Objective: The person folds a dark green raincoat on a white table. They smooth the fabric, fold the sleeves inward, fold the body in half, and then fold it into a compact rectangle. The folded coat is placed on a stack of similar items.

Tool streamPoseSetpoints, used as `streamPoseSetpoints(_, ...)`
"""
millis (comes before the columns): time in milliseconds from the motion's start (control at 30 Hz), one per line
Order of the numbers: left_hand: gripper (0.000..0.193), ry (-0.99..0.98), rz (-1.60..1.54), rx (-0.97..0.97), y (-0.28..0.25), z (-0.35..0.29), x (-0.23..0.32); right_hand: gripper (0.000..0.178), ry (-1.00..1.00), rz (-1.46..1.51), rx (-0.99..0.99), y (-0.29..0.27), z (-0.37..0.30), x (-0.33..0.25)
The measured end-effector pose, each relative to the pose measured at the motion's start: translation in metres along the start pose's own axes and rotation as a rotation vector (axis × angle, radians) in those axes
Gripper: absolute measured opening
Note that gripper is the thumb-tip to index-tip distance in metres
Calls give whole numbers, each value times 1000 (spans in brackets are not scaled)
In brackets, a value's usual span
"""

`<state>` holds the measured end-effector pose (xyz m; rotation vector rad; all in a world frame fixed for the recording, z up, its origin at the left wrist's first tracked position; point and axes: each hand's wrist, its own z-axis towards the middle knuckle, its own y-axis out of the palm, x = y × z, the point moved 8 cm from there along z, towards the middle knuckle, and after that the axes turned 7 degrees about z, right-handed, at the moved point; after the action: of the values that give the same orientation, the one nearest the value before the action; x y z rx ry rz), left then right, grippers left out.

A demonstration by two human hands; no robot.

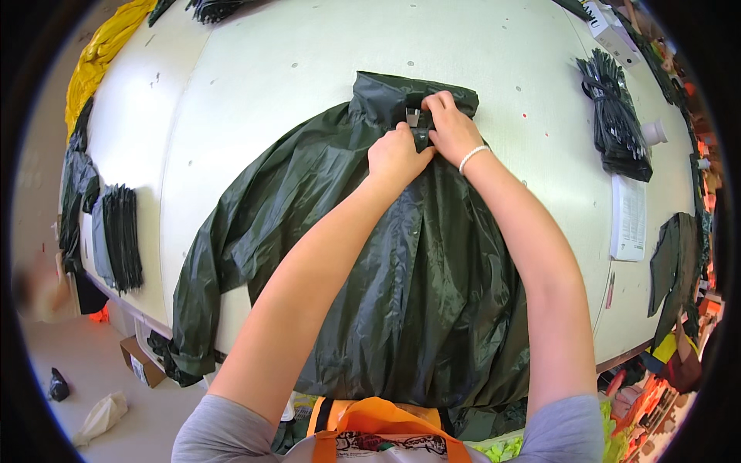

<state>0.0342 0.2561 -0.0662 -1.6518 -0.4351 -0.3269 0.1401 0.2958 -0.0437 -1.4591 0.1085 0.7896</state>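
Note:
A dark green, shiny rain jacket [401, 285] lies spread front up on the white table, its collar [378, 96] pointing to the far side. Its left-lying sleeve trails down over the table's near edge. My left hand [397, 157] is closed on the front opening just below the collar. Beside it, my right hand [454, 133] pinches the collar's inner edge, fingers bent and the wrist wearing a white beaded bracelet. Between the two hands shows a small pale label [413, 117] at the neck. Some fingertips are hidden in the fabric folds.
On the right lie a tied black bundle [614, 116], a white printed sheet [629, 216], a slim pen-like tool [610, 290] and a white box [612, 32]. Folded dark pieces [120, 235] sit at left. Yellow fabric [100, 58] hangs over the far left edge.

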Motion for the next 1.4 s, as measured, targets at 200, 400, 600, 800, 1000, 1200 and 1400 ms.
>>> streamPoseSetpoints(200,24,-15,-557,-115,37,20,-57,31,350,-195,129,-4,-50,-7)
streamPoseSetpoints(400,21,30,-489,-91,35,22,-38,21,291,-73,301,21,-52,7)
streamPoseSetpoints(600,20,154,-366,28,11,16,-20,10,267,148,402,11,-50,7)
streamPoseSetpoints(800,20,259,-293,2,3,13,-10,11,378,526,404,14,-47,21)
streamPoseSetpoints(1000,21,296,-241,-7,8,17,-6,10,310,604,400,19,-49,21)
streamPoseSetpoints(1200,20,357,-6,83,14,16,3,10,250,562,409,24,-50,23)
streamPoseSetpoints(1400,13,357,-306,-172,22,17,-10,33,355,719,264,38,-44,29)
